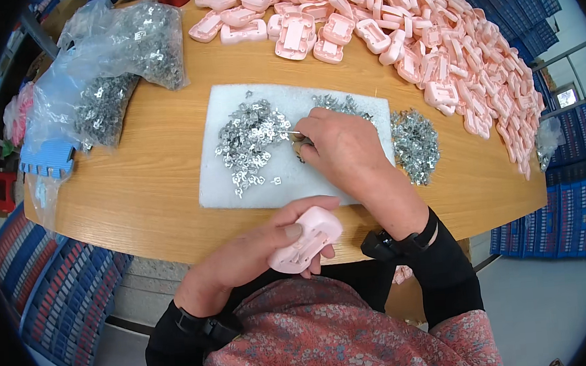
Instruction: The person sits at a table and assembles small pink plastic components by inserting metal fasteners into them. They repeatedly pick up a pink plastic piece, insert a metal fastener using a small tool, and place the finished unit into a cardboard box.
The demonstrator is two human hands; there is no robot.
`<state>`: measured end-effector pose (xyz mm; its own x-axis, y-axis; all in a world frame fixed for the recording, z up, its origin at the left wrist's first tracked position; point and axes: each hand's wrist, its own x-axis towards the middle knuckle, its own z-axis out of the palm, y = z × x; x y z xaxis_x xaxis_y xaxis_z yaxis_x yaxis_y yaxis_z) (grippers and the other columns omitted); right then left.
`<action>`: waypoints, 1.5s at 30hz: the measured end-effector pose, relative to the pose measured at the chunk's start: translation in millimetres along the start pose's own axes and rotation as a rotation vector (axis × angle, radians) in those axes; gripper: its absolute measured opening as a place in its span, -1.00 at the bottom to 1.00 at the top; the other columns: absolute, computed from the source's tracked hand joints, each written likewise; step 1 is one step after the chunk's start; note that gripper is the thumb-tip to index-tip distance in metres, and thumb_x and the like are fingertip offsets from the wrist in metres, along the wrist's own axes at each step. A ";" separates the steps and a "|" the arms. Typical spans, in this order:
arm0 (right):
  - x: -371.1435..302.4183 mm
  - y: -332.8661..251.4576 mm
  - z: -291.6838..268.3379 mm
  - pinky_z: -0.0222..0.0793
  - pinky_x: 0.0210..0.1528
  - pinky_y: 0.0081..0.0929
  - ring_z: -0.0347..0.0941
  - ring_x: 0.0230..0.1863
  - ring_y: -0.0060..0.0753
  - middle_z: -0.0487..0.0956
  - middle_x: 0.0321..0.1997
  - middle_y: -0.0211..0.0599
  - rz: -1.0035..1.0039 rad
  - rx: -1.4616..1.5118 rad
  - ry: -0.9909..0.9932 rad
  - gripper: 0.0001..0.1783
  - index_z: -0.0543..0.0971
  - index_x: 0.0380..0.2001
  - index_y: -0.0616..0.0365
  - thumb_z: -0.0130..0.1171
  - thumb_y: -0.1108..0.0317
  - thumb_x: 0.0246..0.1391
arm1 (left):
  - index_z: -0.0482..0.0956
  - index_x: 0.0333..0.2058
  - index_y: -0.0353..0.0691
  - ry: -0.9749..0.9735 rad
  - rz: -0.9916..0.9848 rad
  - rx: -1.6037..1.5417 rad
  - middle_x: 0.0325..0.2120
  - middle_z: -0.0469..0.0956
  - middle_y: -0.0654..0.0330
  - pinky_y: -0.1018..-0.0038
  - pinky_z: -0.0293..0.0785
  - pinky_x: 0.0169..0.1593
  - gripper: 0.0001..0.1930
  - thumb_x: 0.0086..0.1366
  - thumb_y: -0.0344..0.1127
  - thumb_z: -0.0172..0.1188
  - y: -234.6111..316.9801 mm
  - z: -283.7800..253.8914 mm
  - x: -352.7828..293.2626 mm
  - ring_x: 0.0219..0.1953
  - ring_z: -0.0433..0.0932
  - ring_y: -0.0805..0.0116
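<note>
My left hand (280,242) is closed round a pale pink plastic housing (309,242), held tilted below the white foam sheet's near edge. Its recessed side faces up, with the thumb on its rim. Over the white foam sheet (294,192), my right hand (341,145) pinches a thin metal tool (294,133). Only the tool's slim tip shows, pointing left at a pile of small metal contact plates (251,138); its kind is hidden by the fingers. Another heap of small metal parts (345,103) lies on the sheet, partly behind my right hand.
Many pink housings (405,36) are heaped along the far and right side of the wooden table (161,166). More small metal parts (416,147) lie right of the sheet. Clear plastic bags of metal parts (148,46) rest far left, near a blue foam mat piece (48,158). Blue trays (60,291) stand around.
</note>
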<state>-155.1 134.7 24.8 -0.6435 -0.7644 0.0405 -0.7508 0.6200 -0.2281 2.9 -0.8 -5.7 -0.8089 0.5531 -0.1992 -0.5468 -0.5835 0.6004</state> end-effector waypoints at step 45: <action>-93.5 -3.7 -19.2 0.22 -0.40 -0.66 0.26 -0.41 -0.73 0.42 -0.44 -0.53 0.110 0.857 0.061 -0.84 0.55 -0.27 0.24 0.24 0.38 0.14 | 0.18 0.30 -0.22 0.245 0.141 -0.281 -0.25 0.55 0.02 0.09 0.62 -0.09 -0.41 0.54 0.05 -0.49 -6.3 13.7 27.0 -0.26 0.62 0.17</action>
<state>-95.1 207.3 40.5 -0.7315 -0.6815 0.0217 -0.3281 0.3240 -0.8873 -12.6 26.0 -4.2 -0.8891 0.3175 -0.3298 -0.4372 -0.8025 0.4061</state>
